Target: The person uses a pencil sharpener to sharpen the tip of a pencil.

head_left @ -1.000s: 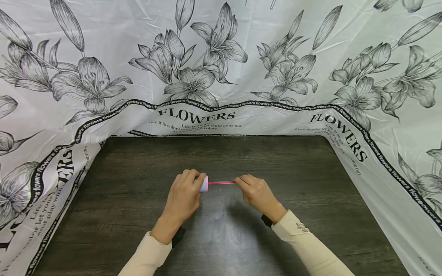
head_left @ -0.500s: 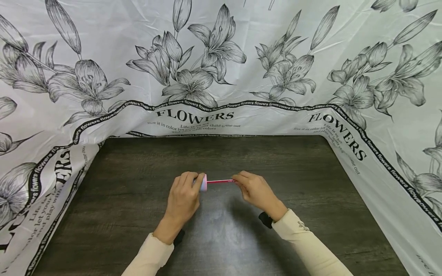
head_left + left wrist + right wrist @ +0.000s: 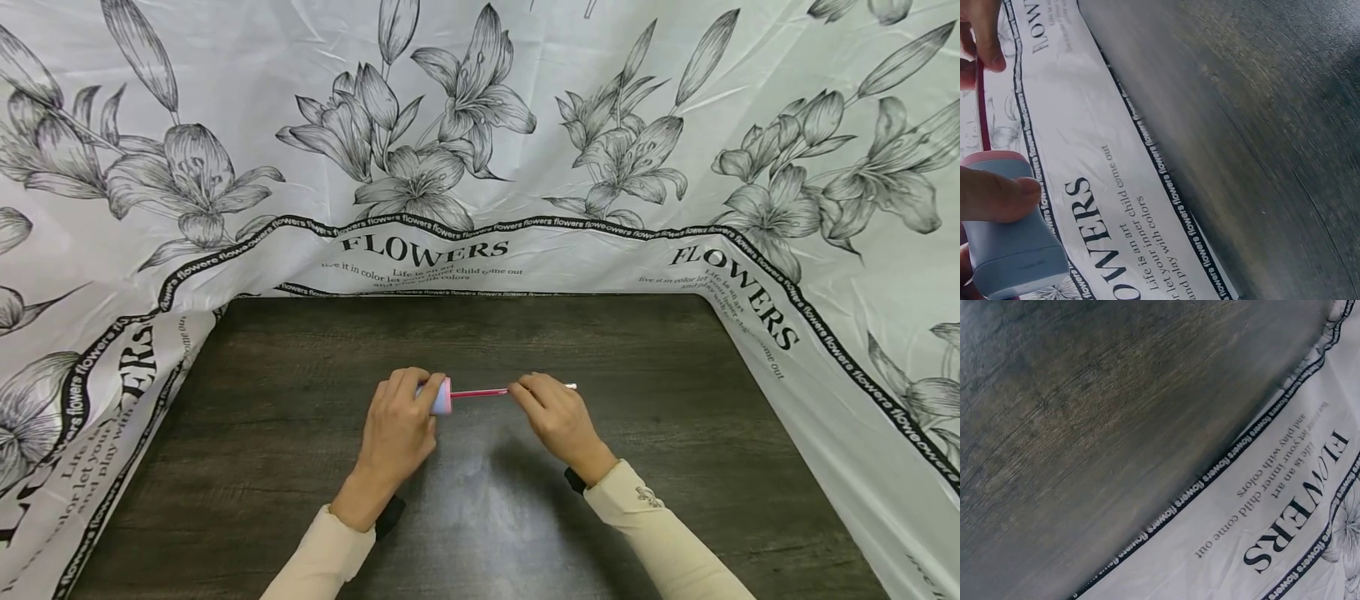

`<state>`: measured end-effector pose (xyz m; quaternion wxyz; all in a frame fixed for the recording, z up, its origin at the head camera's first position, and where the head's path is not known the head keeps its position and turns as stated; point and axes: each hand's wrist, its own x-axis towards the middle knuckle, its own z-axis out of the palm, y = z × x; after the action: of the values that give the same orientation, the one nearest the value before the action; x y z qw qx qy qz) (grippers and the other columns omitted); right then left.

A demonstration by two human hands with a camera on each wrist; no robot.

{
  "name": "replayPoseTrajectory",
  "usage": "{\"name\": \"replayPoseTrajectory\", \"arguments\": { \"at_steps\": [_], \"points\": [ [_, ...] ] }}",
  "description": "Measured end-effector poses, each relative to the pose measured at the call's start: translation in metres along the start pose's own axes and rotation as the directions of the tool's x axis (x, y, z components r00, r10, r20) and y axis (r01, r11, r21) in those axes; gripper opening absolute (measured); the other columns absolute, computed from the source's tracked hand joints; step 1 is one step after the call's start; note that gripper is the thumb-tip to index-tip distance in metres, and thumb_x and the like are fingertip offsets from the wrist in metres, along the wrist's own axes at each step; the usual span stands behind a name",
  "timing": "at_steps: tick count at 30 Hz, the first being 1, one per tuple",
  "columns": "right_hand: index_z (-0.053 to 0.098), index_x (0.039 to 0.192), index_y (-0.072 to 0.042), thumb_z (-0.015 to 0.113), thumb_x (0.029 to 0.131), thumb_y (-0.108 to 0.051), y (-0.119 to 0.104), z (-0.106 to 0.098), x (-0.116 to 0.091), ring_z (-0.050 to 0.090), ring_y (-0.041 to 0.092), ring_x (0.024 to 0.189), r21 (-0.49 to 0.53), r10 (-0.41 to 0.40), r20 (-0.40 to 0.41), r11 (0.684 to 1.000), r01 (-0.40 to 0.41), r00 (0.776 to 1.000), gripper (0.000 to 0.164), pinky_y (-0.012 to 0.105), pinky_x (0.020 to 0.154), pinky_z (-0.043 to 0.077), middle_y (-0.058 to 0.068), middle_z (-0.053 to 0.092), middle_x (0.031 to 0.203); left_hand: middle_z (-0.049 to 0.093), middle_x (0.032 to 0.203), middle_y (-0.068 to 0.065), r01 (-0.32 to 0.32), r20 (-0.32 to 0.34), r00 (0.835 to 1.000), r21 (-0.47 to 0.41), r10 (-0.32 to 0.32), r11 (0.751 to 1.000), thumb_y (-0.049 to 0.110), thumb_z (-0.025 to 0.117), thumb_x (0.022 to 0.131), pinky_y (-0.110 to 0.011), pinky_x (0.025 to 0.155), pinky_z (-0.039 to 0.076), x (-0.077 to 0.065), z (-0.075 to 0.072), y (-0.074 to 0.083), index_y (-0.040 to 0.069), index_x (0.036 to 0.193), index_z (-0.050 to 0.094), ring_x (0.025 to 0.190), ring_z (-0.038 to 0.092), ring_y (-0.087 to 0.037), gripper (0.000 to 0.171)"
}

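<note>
In the head view my left hand (image 3: 397, 421) grips a small pale-blue pencil sharpener (image 3: 442, 398) with a pink rim, held sideways above the table. A slim red pencil (image 3: 480, 392) runs from the sharpener's pink end to my right hand (image 3: 557, 417), whose thumb and fingers pinch it. The pencil's white end pokes out past the right hand. Seen from the left wrist, the thumb lies across the sharpener (image 3: 1016, 250) and the pencil (image 3: 982, 115) enters its pink mouth. The tip inside is hidden. Neither hand nor pencil appears in the right wrist view.
Beneath the hands lies a dark wood-grain table (image 3: 480, 333). White cloth (image 3: 585, 258) printed with flowers and lettering hangs along its back and both sides.
The pencil's white end now shows beyond the right hand, where it was not visible before. The right fingers have shifted slightly around the pencil. The left hand has stayed nearly in place on the sharpener.
</note>
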<state>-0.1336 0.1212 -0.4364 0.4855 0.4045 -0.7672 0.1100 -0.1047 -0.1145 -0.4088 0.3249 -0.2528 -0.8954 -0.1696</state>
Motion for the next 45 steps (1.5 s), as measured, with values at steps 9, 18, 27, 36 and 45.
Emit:
{"name": "replayPoseTrajectory", "arguments": {
  "at_steps": [9,18,27,36,45],
  "points": [
    [0.069,0.090,0.001,0.047,0.097,-0.001,-0.001,-0.002,0.001,0.066,0.019,0.071,0.000,-0.004,0.033,1.000,0.004,0.999,0.023,0.032,0.073,0.057,0.008,0.066,0.080,0.061,0.096,-0.012,-0.002,0.005,1.000,0.008,0.002,1.000,-0.011,0.077,0.059,-0.042,0.073,0.050,0.000,0.000,0.001,0.002,0.105,0.069,0.093,0.059,-0.030,0.048],
    [0.069,0.094,0.001,0.029,0.099,-0.004,-0.002,-0.008,0.002,0.067,0.018,0.071,0.081,0.007,0.226,0.996,-0.026,0.974,0.040,0.027,0.063,0.056,0.007,0.068,0.083,0.061,0.095,-0.013,-0.034,-0.020,0.999,0.058,0.035,0.998,-0.012,0.076,0.062,-0.040,0.071,0.051,-0.003,0.003,-0.001,0.001,0.102,0.070,0.091,0.059,-0.030,0.042],
    [0.066,0.101,0.000,0.038,0.091,0.004,0.000,-0.009,-0.001,0.069,0.018,0.078,0.073,0.002,0.333,0.997,-0.028,0.943,0.030,0.030,0.073,0.057,0.006,0.069,0.088,0.061,0.094,-0.012,-0.057,-0.036,0.998,0.067,0.059,0.996,-0.012,0.075,0.063,-0.040,0.072,0.051,-0.005,0.006,0.000,0.001,0.101,0.070,0.090,0.059,-0.029,0.040],
    [0.065,0.106,-0.003,0.035,0.101,-0.005,-0.002,-0.005,-0.004,0.067,0.019,0.087,-0.013,0.029,0.233,1.000,-0.027,0.972,0.030,0.031,0.081,0.055,0.006,0.067,0.097,0.060,0.096,-0.013,-0.014,-0.018,1.000,0.017,0.014,1.000,-0.010,0.077,0.059,-0.041,0.072,0.050,-0.006,0.004,0.000,0.001,0.104,0.068,0.093,0.058,-0.030,0.048],
    [0.067,0.092,-0.001,0.051,0.096,-0.001,0.001,0.001,-0.006,0.065,0.021,0.077,-0.058,-0.004,0.010,0.998,0.004,1.000,0.017,0.031,0.073,0.056,0.009,0.063,0.086,0.060,0.097,-0.013,0.028,0.000,1.000,-0.014,-0.028,1.000,-0.011,0.075,0.060,-0.042,0.073,0.049,-0.003,0.000,-0.002,0.002,0.105,0.069,0.094,0.058,-0.030,0.047]
  ]
}}
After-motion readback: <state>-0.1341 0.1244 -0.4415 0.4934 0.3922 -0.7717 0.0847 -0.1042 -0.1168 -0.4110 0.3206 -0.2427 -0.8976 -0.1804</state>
